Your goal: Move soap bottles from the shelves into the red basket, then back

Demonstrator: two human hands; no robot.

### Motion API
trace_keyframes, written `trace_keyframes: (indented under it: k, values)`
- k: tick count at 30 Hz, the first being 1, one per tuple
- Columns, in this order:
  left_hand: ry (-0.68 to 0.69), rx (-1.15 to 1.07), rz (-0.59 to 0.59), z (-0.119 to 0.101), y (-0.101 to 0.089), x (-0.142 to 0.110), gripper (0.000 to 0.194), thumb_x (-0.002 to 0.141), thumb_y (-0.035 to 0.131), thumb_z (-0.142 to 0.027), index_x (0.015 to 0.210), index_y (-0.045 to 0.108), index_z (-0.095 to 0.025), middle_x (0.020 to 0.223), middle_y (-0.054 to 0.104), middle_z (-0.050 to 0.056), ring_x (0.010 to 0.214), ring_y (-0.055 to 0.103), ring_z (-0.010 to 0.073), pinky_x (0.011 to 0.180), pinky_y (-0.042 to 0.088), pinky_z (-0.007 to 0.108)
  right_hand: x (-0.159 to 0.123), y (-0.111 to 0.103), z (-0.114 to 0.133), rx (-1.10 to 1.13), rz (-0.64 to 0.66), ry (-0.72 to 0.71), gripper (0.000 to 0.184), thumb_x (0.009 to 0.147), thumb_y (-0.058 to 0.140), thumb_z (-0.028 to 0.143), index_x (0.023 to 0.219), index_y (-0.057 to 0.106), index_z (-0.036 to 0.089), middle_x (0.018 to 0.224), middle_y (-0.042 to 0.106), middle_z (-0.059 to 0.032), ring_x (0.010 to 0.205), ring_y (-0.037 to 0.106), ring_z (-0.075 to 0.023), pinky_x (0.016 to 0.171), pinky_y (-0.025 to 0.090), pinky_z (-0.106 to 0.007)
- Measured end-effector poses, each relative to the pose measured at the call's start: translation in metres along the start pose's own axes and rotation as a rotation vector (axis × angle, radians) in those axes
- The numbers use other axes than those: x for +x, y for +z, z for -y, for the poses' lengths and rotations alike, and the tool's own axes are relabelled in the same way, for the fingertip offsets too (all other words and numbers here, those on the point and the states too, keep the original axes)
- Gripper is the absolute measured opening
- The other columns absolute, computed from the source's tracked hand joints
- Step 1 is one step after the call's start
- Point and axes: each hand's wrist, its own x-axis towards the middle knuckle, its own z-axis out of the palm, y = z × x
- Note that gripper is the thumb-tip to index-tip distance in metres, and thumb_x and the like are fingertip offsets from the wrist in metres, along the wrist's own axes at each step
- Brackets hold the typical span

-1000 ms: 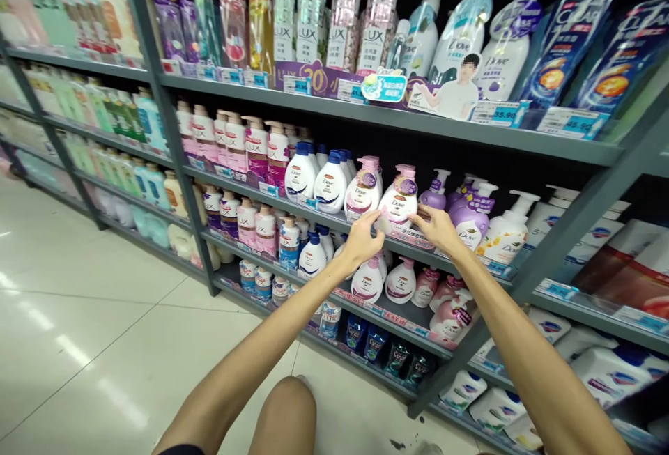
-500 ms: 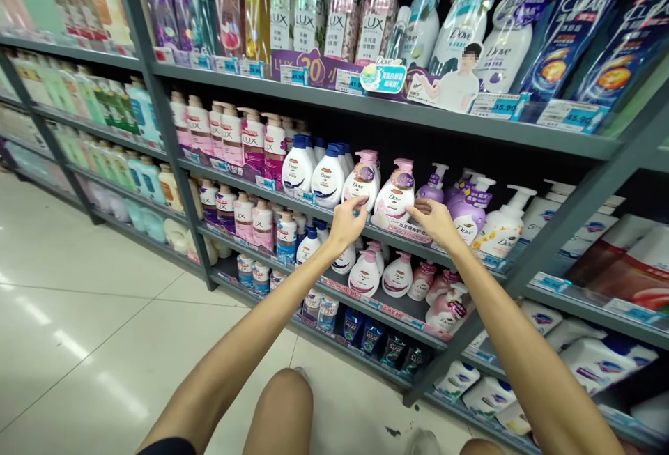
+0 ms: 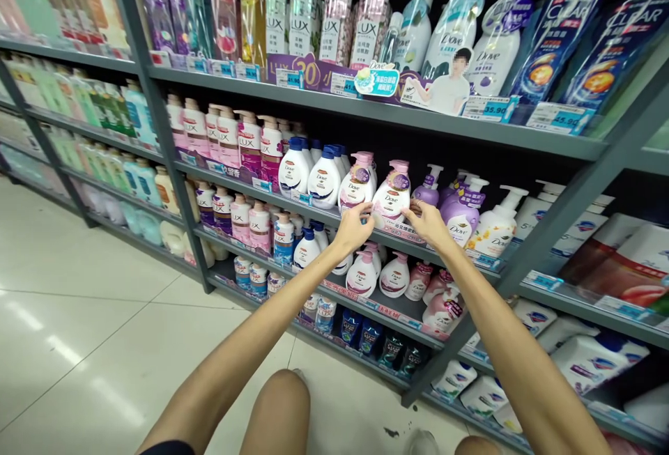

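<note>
A white Dove pump bottle (image 3: pixel 391 198) with a pink pump and a purple round tag stands upright on the middle shelf. My left hand (image 3: pixel 355 227) is at its lower left side, fingers curled and fingertips against the base. On the other side, my right hand (image 3: pixel 427 224) has thumb and fingers at the lower right edge of the same bottle. A ring shows on the right hand. Just left stands a matching pink-pump bottle (image 3: pixel 356 187), its lower part near my left fingers. Below the bases runs a pink printed shelf strip (image 3: pixel 389 226).
White Dove bottles with blue caps (image 3: pixel 324 180) stand to the left. Purple pump bottles (image 3: pixel 460 214) and a flowered white pump bottle (image 3: pixel 499 225) are on the right. The upper shelf (image 3: pixel 334 96) overhangs the row, and a grey upright post (image 3: pixel 548 211) stands at right.
My left hand has shifted a little right and down, closer to the pink-pump bottle's base. My right fingertips have come slightly inward. The view has shifted slightly.
</note>
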Motion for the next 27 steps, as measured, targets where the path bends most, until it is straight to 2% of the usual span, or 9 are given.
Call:
trace_keyframes:
  k: [4,8,11,13,15,17,20,24,27]
  values:
    - [0.002,0.022,0.001,-0.001,-0.002,0.0,0.047,0.086,0.06,-0.01,0.133,0.068,-0.008,0.133,0.074,0.02,0.109,0.076,0.0255,0.102,0.061,0.041,-0.009,-0.005,0.01,-0.051,-0.014,0.02,0.041,0.097,0.067,0.031,0.131,0.068,0.009,0.13,0.074,-0.0188,0.123,0.072,-0.03,0.112,0.057,-0.045]
    - [0.166,0.165,-0.045,-0.004,-0.02,0.005,0.034,0.091,0.058,-0.013,0.122,0.074,-0.012,0.124,0.077,0.014,0.106,0.074,0.0232,0.101,0.059,0.039,-0.029,-0.018,0.02,-0.233,-0.105,-0.073,0.034,0.099,0.062,0.025,0.129,0.071,0.011,0.125,0.077,-0.0166,0.114,0.074,-0.0289,0.107,0.058,-0.044]
    - [0.244,0.342,-0.01,-0.006,-0.035,0.015,0.024,0.094,0.062,-0.021,0.112,0.078,-0.015,0.102,0.079,0.009,0.092,0.072,0.0221,0.096,0.058,0.038,-0.042,-0.024,0.024,-0.377,-0.018,-0.103,0.023,0.099,0.063,0.024,0.115,0.076,0.014,0.112,0.079,-0.0131,0.103,0.075,-0.0275,0.099,0.059,-0.041]
    - [0.208,0.453,0.063,-0.007,-0.041,0.02,0.026,0.094,0.065,-0.023,0.114,0.079,-0.017,0.093,0.078,0.006,0.088,0.072,0.0232,0.094,0.057,0.038,-0.046,-0.024,0.023,-0.425,0.059,-0.081,0.021,0.098,0.065,0.023,0.112,0.077,0.014,0.109,0.08,-0.0121,0.101,0.075,-0.0271,0.097,0.058,-0.04]
    - [0.157,0.546,0.123,-0.005,-0.044,0.024,0.027,0.094,0.065,-0.022,0.117,0.079,-0.018,0.096,0.08,0.007,0.093,0.073,0.0252,0.095,0.056,0.039,-0.049,-0.02,0.024,-0.451,0.086,-0.067,0.022,0.098,0.065,0.021,0.114,0.076,0.013,0.111,0.08,-0.0119,0.103,0.074,-0.0271,0.097,0.057,-0.039]
    - [0.144,0.611,0.154,-0.002,-0.047,0.025,0.025,0.095,0.063,-0.022,0.113,0.08,-0.019,0.106,0.081,0.008,0.101,0.073,0.0266,0.098,0.055,0.039,-0.051,-0.012,0.03,-0.518,0.038,-0.099,0.024,0.1,0.064,0.024,0.118,0.076,0.014,0.117,0.077,-0.0129,0.11,0.072,-0.0289,0.098,0.055,-0.04]
    - [0.176,0.668,0.152,0.004,-0.059,0.024,0.026,0.097,0.061,-0.023,0.115,0.079,-0.02,0.114,0.08,0.008,0.105,0.072,0.026,0.098,0.054,0.037,-0.051,0.007,0.051,-0.622,-0.035,-0.162,0.029,0.104,0.057,0.029,0.126,0.073,0.017,0.123,0.074,-0.0132,0.119,0.067,-0.0299,0.097,0.053,-0.039]
    - [0.13,0.749,0.064,0.014,-0.078,0.024,0.029,0.096,0.062,-0.026,0.119,0.078,-0.021,0.101,0.078,0.007,0.097,0.071,0.0251,0.094,0.054,0.035,-0.036,0.049,0.087,-0.67,0.108,-0.075,0.035,0.108,0.052,0.034,0.136,0.068,0.02,0.115,0.075,-0.0129,0.109,0.071,-0.0299,0.091,0.053,-0.038]
    - [0.107,0.752,0.055,0.021,-0.087,0.028,0.027,0.096,0.062,-0.025,0.118,0.078,-0.021,0.097,0.077,0.006,0.096,0.07,0.0247,0.093,0.053,0.035,-0.022,0.076,0.098,-0.745,0.171,-0.018,0.035,0.108,0.049,0.03,0.136,0.067,0.017,0.119,0.073,-0.0177,0.11,0.071,-0.0322,0.093,0.051,-0.039]
